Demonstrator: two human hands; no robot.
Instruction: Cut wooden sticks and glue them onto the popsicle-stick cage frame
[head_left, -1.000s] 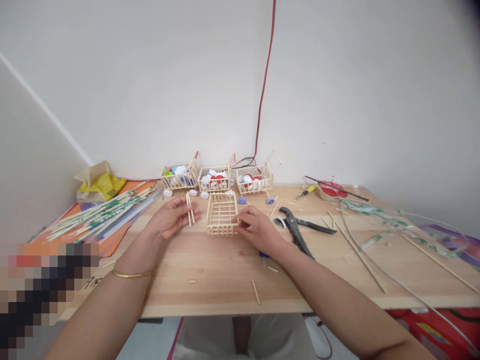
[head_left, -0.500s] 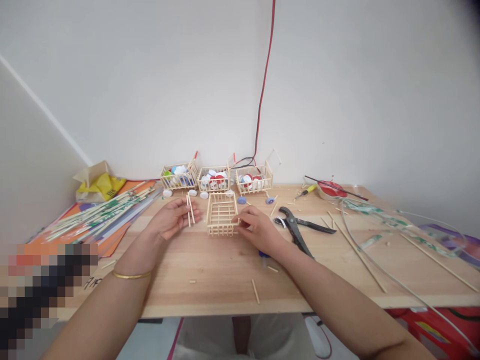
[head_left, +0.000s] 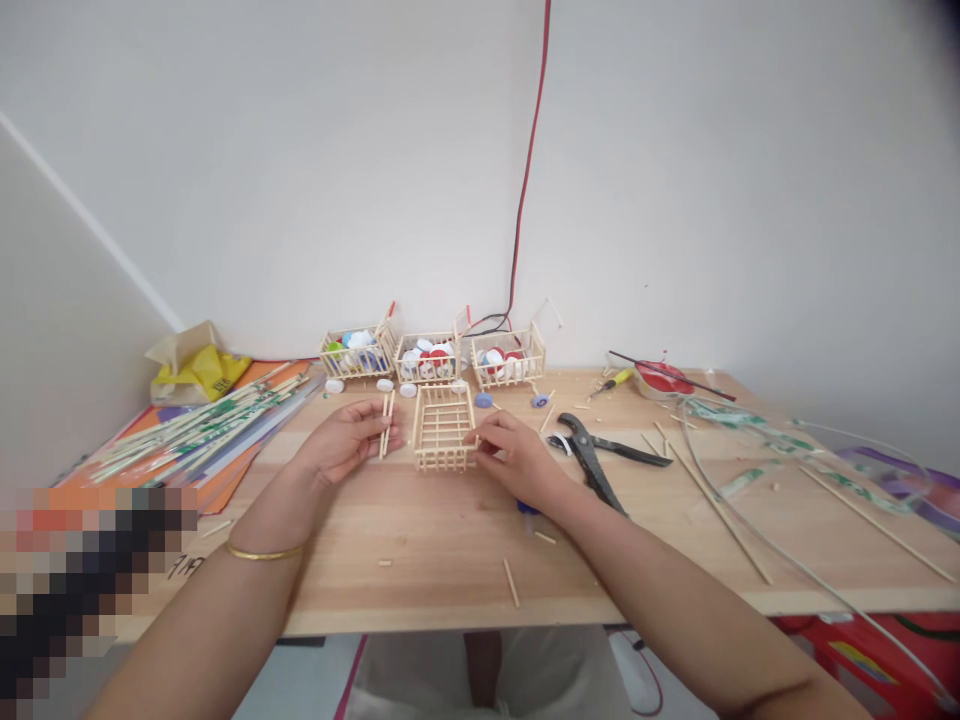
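My left hand point(head_left: 347, 437) pinches two short wooden sticks point(head_left: 387, 425) upright, side by side, between thumb and fingers. Just to their right, a small basket frame made of wooden sticks point(head_left: 444, 428) sits on the table, apart from those sticks. The fingers of my right hand point(head_left: 513, 452) close on the basket's right side near its front corner. Behind stand three small stick carts, the left cart point(head_left: 360, 352), the middle cart point(head_left: 428, 358) and the right cart point(head_left: 508, 358), holding coloured bottle caps.
Black pliers point(head_left: 592, 455) lie right of my right hand. A bundle of sticks point(head_left: 217, 420) and a yellow bag point(head_left: 199, 372) are at the left. Far right are a red dish point(head_left: 664, 380), a yellow-handled tool point(head_left: 619, 379) and a pale cable point(head_left: 795, 570). Loose stick pieces dot the wooden table point(head_left: 420, 600).
My left hand has shifted slightly right with the two sticks, bringing them nearer the basket and turning them a little. My right hand stays at the basket's side.
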